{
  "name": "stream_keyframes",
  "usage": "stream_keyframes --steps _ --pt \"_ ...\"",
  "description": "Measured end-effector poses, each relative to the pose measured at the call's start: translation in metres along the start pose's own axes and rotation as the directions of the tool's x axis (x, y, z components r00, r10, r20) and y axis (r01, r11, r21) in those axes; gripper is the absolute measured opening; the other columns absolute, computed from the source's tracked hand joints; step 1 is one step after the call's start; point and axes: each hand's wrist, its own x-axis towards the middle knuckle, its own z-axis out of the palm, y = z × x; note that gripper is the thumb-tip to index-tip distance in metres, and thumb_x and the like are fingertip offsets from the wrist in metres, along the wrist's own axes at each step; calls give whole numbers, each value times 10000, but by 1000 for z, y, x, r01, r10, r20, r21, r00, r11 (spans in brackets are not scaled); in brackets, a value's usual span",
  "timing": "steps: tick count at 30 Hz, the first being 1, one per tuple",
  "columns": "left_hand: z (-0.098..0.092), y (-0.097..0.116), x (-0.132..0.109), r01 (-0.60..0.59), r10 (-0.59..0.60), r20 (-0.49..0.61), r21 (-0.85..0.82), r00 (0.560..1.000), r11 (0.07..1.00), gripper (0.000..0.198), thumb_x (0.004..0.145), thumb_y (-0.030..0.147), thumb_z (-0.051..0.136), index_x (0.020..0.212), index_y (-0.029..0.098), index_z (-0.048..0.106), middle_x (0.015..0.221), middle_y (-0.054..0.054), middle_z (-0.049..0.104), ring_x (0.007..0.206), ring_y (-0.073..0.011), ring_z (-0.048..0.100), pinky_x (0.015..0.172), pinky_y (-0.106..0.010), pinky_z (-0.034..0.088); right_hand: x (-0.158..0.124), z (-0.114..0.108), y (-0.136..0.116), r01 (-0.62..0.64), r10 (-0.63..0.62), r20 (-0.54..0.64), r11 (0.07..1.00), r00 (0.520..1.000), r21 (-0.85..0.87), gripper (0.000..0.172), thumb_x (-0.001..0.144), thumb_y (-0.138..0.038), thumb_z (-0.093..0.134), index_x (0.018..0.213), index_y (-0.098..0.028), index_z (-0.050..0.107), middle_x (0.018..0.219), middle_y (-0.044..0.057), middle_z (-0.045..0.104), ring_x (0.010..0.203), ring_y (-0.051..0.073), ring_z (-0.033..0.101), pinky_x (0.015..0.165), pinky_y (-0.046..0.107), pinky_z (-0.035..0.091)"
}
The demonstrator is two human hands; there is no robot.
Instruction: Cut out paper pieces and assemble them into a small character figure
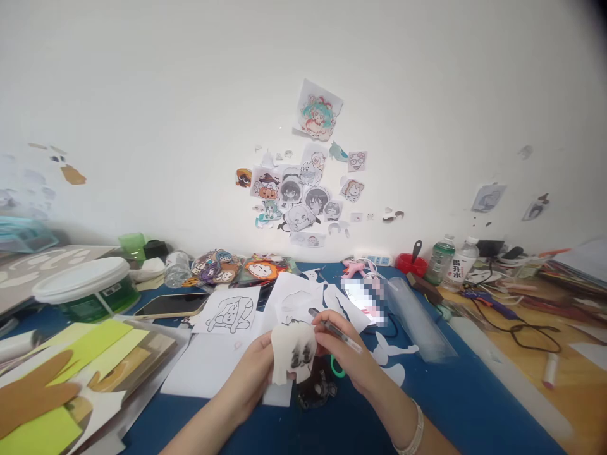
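Observation:
My left hand (258,363) is closed on the left edge of a white cutout (287,354) with dark smudgy eye-like marks, held up above the table. In my right hand (344,344) a grey pen (337,330) lies between the fingers, its clear end pointing down to the right. Those right fingertips also meet the cutout's right edge. Below the cutout rests a dark, shiny piece (317,390), partly covered by it. A green ring (337,366), perhaps a scissors handle, shows beside my right hand. White sheets (203,366) lie behind my left hand.
A line drawing (232,311) and a phone (173,305) lie to the left, near a green tub (90,287) with a white lid. Coloured foam sheets (95,347) fill the near left. Rightward are white cutouts (391,351), a clear plastic sleeve (420,319) and bottles (461,262).

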Motion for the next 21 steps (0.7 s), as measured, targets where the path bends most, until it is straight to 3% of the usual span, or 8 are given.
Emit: stream_keyframes --steps 4,7,9,12,14,15,18,21 --pt "-4 -3 3 -20 21 -4 200 1000 980 312 739 318 571 984 139 645 768 -56 700 601 -142 565 542 -225 417 -1 3 -2 -21 21 9 1000 1000 0 102 768 -261 547 857 -213 530 714 -19 508 630 141 544 603 265 441" --pt "-13 -3 9 -97 120 -23 453 993 886 333 762 349 505 992 146 637 775 -46 693 665 -180 592 597 -264 450 1 1 -4 7 -6 -33 1000 999 13 105 743 -267 571 824 -210 535 702 -24 498 598 130 521 573 253 428" --pt "-22 -4 14 -171 266 -39 674 963 719 343 776 371 466 982 156 637 879 -65 684 804 -225 604 704 -313 469 4 -7 -6 46 -39 -144 998 989 45 117 718 -273 594 798 -211 535 689 -26 497 584 125 498 558 246 421" --pt "-35 -8 19 -181 485 0 928 874 327 382 757 369 493 1052 157 612 1127 -126 600 1077 -295 504 921 -418 386 12 -29 -5 119 -79 -359 989 930 90 165 683 -296 632 787 -215 533 649 -34 496 557 118 476 568 255 429" --pt "-40 -12 21 -131 526 49 984 849 120 455 711 360 559 1119 161 580 1216 -154 545 1162 -330 430 974 -477 325 17 -46 -3 149 -84 -462 983 883 108 208 666 -307 652 812 -217 534 617 -40 501 533 114 468 583 267 441" --pt "-42 -14 22 -109 512 60 992 857 65 488 690 359 586 1138 166 569 1237 -160 531 1179 -342 412 977 -492 319 19 -53 -1 164 -81 -519 980 851 115 240 647 -306 666 826 -214 536 595 -43 501 521 113 467 585 273 447" --pt "-42 -19 23 -86 447 63 996 893 31 523 664 354 617 1157 188 554 1272 -156 503 1209 -346 383 968 -493 339 24 -66 1 191 -64 -627 972 777 137 289 605 -297 686 835 -208 535 534 -53 496 493 116 474 581 283 460" --pt "-43 -20 24 -70 445 31 995 895 70 501 675 320 595 1158 200 541 1307 -155 460 1234 -337 357 956 -489 357 25 -66 0 180 -49 -645 974 763 138 291 585 -289 680 824 -200 539 500 -51 486 468 124 475 549 291 461"
